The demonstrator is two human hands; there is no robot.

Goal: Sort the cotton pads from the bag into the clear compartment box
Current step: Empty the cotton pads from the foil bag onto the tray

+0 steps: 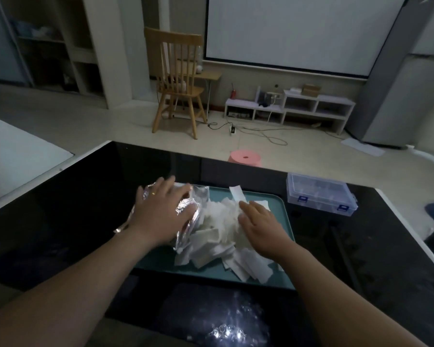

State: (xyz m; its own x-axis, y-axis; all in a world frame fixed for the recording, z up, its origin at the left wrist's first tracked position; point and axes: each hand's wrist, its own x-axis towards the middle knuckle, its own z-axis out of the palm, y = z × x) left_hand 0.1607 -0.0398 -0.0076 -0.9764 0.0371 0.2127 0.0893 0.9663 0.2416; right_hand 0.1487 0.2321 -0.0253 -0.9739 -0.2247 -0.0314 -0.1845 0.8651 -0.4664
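A heap of white cotton pads (211,246) lies on a teal tray (283,216) in the middle of the black table. A crinkled clear plastic bag (188,216) lies at the heap's left side. My left hand (161,211) rests flat on the bag with fingers spread. My right hand (258,224) lies on the right part of the heap, fingers pressing down on the pads. The clear compartment box (321,194), lid down with blue latches, stands on the table to the right of the tray, apart from both hands.
The black glossy table (73,221) has its far edge just behind the tray and its right edge past the box. A pink stool (244,159) stands on the floor beyond the table. A wooden chair (178,81) and low white shelves (288,108) stand farther back.
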